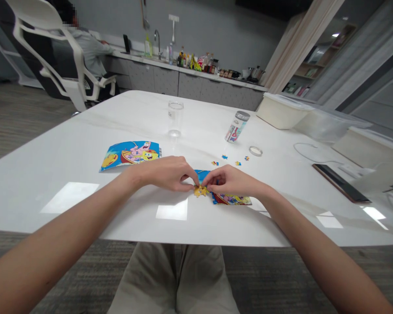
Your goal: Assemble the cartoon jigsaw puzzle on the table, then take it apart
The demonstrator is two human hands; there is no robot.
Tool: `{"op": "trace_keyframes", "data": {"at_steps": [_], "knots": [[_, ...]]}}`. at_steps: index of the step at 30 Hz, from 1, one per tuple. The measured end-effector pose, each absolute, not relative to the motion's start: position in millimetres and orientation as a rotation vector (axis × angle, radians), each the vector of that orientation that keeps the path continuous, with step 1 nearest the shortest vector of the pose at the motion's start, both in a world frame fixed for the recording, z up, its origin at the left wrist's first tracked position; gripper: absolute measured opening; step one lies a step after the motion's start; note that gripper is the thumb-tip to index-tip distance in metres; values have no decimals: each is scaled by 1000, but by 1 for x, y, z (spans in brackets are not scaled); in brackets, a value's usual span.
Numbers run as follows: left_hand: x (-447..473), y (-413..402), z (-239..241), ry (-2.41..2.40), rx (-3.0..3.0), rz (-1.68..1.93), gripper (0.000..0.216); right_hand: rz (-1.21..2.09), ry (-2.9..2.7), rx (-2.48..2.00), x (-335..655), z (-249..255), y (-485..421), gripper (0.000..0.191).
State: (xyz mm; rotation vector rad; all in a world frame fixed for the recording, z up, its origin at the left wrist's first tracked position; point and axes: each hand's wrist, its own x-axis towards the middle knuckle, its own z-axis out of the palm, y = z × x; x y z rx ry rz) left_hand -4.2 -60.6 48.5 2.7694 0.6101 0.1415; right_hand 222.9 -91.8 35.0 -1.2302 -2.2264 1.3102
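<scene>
A partly built cartoon jigsaw [231, 199] lies on the white table [85, 148] near its front edge. My left hand [165, 172] and my right hand [231, 179] meet over its left end, fingertips pinched together on a small yellow cluster of puzzle pieces [200, 190]. Both hands rest on the table. Most of the jigsaw is hidden under my right hand. Several loose pieces [231, 159] lie just beyond my hands.
A printed cartoon picture [131, 154] lies to the left. Farther back stand an empty clear jar [175, 117], a labelled jar [236, 126] and a round lid [256, 151]. A dark phone [340, 182] lies at right; white bins [283, 111] behind. A person sits at the far counter.
</scene>
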Motion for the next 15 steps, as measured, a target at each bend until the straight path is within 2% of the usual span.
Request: {"op": "trace_keyframes", "data": {"at_steps": [7, 12, 15], "knots": [[-5, -60, 47, 562, 2757, 147, 27, 1266, -2260, -1263, 220, 35, -95, 14], [-6, -60, 46, 558, 2741, 157, 26, 1083, -2331, -1275, 219, 36, -96, 10], [-5, -60, 46, 557, 2739, 178, 27, 930, -2443, -1138, 221, 37, -96, 12]]}}
